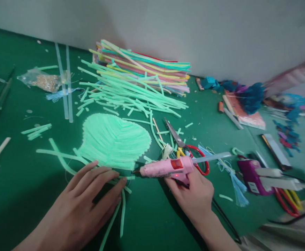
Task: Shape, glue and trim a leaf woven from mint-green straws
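A pale green leaf-shaped panel (115,139) made of side-by-side pipe cleaners lies on the table, with a ridged outer edge. My left hand (89,198) rests along its lower edge, fingertips closed down on a green pipe cleaner (130,177); the thumb is partly hidden. Loose green strands run out beneath that hand. My right hand (194,191) grips a pink hot glue gun (165,168) by its handle. The gun's nozzle points left, close to the panel's lower right corner, and a clear glue stick (212,157) protrudes from its back. A small red light glows on the gun.
Bundled colored pipe cleaners (142,66) lie against the wall, loose green ones (134,94) before them. Red-handled scissors (178,136) sit behind the glue gun. A purple power strip (254,176) is right, clear glue sticks (70,90) and a bag of beads (44,80) left.
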Tool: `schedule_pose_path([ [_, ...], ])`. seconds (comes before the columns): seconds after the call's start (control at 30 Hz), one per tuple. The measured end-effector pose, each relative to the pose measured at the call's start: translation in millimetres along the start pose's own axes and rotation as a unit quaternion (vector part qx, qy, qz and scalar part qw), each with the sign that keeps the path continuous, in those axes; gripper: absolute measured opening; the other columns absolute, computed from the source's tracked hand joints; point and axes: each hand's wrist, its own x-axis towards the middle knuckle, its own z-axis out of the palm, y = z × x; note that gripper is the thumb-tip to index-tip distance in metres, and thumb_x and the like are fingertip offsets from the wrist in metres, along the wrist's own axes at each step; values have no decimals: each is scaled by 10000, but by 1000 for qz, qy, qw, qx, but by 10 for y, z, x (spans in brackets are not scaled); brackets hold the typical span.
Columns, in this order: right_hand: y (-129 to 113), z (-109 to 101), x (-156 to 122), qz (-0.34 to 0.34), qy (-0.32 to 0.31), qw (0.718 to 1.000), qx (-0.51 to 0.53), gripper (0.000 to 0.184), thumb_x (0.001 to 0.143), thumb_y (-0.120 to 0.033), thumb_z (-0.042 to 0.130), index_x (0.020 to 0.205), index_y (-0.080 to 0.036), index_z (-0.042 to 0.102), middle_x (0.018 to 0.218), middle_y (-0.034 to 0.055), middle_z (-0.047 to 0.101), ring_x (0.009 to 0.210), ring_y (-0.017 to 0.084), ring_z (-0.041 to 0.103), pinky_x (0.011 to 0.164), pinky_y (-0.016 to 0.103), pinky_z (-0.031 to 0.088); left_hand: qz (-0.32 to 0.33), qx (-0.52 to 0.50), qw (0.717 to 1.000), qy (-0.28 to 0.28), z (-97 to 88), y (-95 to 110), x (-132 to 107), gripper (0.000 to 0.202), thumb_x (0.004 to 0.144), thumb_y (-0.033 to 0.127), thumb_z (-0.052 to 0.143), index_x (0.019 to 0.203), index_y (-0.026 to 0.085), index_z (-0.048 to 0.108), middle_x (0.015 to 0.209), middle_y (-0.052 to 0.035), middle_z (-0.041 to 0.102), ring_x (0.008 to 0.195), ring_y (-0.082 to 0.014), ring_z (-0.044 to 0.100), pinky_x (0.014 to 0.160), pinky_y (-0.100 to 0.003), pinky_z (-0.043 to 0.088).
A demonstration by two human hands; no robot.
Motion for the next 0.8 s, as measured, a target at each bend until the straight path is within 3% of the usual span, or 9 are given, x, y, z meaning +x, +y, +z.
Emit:
schedule_pose_path([
  [0.37,-1,8,-9,6,-1,1000,4,191,887,-260,601,743,-204,488,565,-47,470,471,113,465,459,220,381,-13,-4,1000,5,-20,17,2,357,931,231,544,1279,233,629,1170,-71,675,1137,-250,602,1156,-488,310],
  [0.8,-21,2,12,13,11,1000,1,183,845,-225,635,743,-216,483,563,-51,503,474,113,493,471,221,395,-3,2,1000,-2,-12,9,-2,377,935,242,535,1304,230,610,1181,-85,674,1131,-278,613,1107,-547,375],
])
